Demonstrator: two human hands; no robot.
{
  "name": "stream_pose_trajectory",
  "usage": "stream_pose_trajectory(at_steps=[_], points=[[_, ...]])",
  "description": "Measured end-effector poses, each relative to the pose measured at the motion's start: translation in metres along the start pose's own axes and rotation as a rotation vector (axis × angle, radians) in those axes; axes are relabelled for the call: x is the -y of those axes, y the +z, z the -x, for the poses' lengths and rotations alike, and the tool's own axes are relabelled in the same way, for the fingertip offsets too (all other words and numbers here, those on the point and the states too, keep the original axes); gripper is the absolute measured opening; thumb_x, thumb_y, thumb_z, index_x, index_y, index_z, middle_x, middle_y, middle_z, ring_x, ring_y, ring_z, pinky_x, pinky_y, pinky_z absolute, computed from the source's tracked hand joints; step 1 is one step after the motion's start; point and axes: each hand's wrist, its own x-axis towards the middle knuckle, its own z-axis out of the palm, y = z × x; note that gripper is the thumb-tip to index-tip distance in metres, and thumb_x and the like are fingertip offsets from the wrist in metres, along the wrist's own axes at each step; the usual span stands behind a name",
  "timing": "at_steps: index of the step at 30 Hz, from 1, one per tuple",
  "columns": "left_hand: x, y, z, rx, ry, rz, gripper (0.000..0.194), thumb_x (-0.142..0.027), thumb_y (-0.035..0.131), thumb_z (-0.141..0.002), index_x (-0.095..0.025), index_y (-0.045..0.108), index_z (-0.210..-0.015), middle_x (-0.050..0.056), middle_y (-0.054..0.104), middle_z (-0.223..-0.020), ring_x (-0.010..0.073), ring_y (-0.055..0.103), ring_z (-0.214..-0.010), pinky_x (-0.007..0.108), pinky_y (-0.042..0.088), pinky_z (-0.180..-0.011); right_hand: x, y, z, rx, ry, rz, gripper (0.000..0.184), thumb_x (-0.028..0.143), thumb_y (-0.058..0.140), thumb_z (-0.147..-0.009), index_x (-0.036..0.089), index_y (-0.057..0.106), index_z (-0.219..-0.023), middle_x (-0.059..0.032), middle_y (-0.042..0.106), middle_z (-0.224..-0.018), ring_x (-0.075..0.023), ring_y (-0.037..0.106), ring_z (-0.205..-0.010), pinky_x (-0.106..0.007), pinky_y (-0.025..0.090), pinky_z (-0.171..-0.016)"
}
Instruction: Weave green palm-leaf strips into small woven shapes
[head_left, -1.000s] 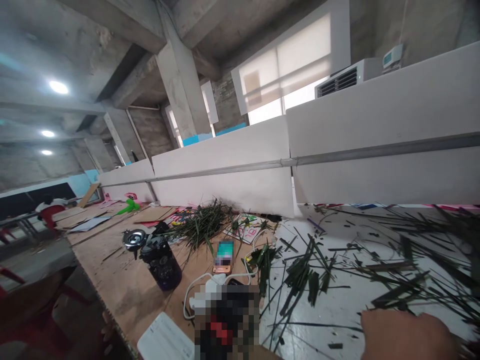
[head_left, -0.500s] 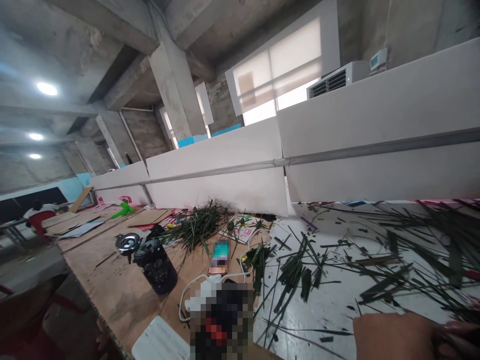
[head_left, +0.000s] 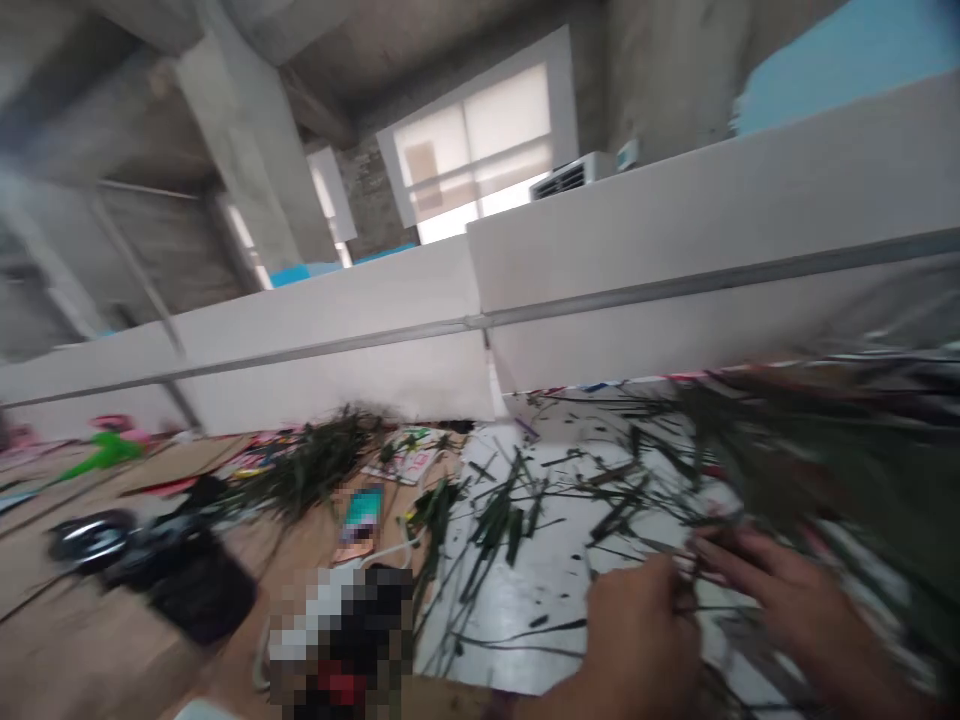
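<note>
Both my hands are low at the right, over a white sheet (head_left: 525, 590) strewn with long green leaf strips (head_left: 495, 515). My left hand (head_left: 645, 640) is curled, its fingers pinched on thin leaf strips at its right side. My right hand (head_left: 787, 600) lies beside it with fingers stretched toward the left, touching the same strips. A thick blurred heap of leaf strips (head_left: 810, 450) lies just beyond the hands.
A wooden tabletop (head_left: 90, 640) at the left carries a dark round jar (head_left: 199, 590), a metal lid (head_left: 90, 535), a phone (head_left: 360, 515) and a white cable. Another leaf pile (head_left: 315, 465) lies near the white partition wall (head_left: 600, 310).
The view has swung right and blurred. My right hand has come into view beside the left, and both now meet on the leaf strips.
</note>
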Motion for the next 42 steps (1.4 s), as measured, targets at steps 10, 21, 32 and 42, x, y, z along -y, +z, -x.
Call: stream_pose_trajectory(at_steps=[10, 21, 32, 42], points=[[0.01, -0.009, -0.017, 0.081, -0.033, 0.527, 0.013, -0.031, 0.052, -0.079, -0.023, 0.051, -0.07, -0.006, 0.048, -0.062, 0.0118, 0.043, -0.047, 0.025, 0.032, -0.046, 0.032, -0.017, -0.019, -0.047, 0.191, -0.303, 0.044, 0.062, 0.066, -0.077, 0.019, 0.071, -0.083, -0.0019, 0.063, -0.071, -0.0157, 0.049, -0.06, -0.027, 0.037, -0.054], [0.007, -0.016, -0.018, 0.135, 0.045, 0.538, 0.019, -0.037, 0.058, -0.078, -0.02, 0.063, -0.07, 0.0, 0.064, -0.062, 0.0191, 0.058, -0.063, 0.03, 0.042, -0.069, 0.033, 0.009, 0.003, 0.26, 0.111, -0.349, 0.035, 0.049, 0.079, -0.068, 0.018, 0.065, -0.067, -0.0002, 0.063, -0.066, -0.0194, 0.056, -0.069, -0.032, 0.045, -0.07], [0.01, -0.02, -0.021, 0.098, -0.048, 0.564, 0.023, -0.04, 0.072, -0.067, -0.017, 0.07, -0.068, 0.001, 0.064, -0.064, 0.0186, 0.053, -0.067, 0.03, 0.037, -0.069, 0.04, 0.006, 0.001, 0.265, 0.117, -0.346, 0.038, 0.054, 0.078, -0.067, 0.019, 0.064, -0.067, 0.0006, 0.061, -0.066, -0.0187, 0.055, -0.068, -0.03, 0.044, -0.066], [0.017, -0.018, -0.023, 0.063, -0.002, 0.602, 0.013, -0.029, 0.069, -0.067, -0.018, 0.065, -0.071, 0.0, 0.063, -0.07, 0.0182, 0.056, -0.071, 0.03, 0.043, -0.071, 0.035, 0.005, 0.0, 0.257, 0.105, -0.264, 0.027, 0.043, 0.078, -0.067, 0.018, 0.068, -0.067, 0.0011, 0.061, -0.063, -0.0174, 0.052, -0.064, -0.029, 0.039, -0.063]])
